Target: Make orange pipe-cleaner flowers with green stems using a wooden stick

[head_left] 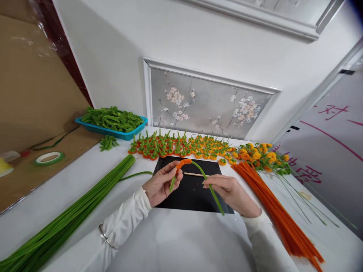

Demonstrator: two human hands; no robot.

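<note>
One green pipe cleaner [217, 204], wound at its top with an orange strand [183, 163], is held arched above a black mat [190, 196]. Its near end is pinched between thumb and fingers of the left hand [160, 187]; the other limb is gripped by the closed fingers of the right hand [231, 192], where part of it is hidden. A thin wooden stick [193, 174] reaches the right fingertips; whether it is held cannot be told. Long green stems [85, 204] are cut off at the lower left, and orange stems [272, 207] are laid at the right.
</note>
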